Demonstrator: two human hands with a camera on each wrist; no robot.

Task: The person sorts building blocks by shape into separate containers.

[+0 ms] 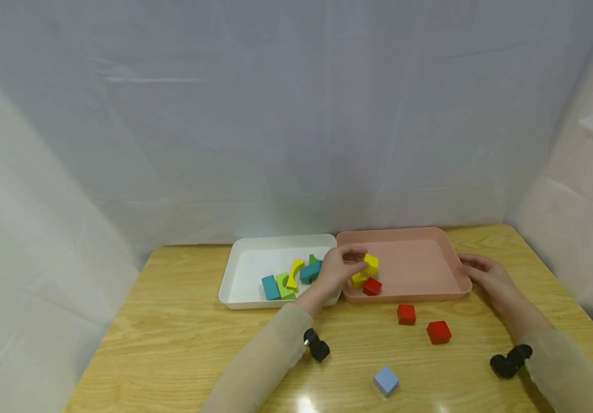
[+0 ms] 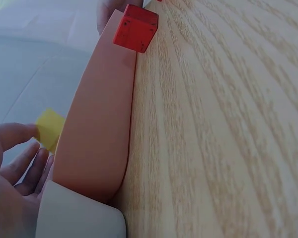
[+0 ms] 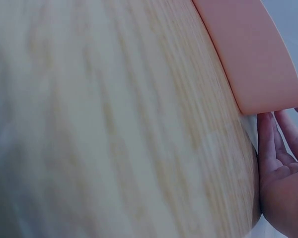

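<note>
My left hand (image 1: 333,269) is over the left end of the pink tray (image 1: 415,258), pinching a yellow cube (image 1: 371,264) at its fingertips. Below that cube, another yellow block (image 1: 357,280) and a red block (image 1: 372,287) lie inside the tray. In the left wrist view the thumb presses on the yellow cube (image 2: 49,130), and the tray wall (image 2: 97,119) hides part of it. My right hand (image 1: 489,278) rests at the tray's right end. Its fingers (image 3: 266,141) are stretched out against the outer end wall in the right wrist view.
A white tray (image 1: 226,284) adjoins the pink one on the left, with teal (image 1: 271,288), green and yellow blocks in it. On the wooden table before the trays lie two red cubes (image 1: 406,314) and a light blue cube (image 1: 386,381). White sheeting (image 1: 296,115) hangs behind.
</note>
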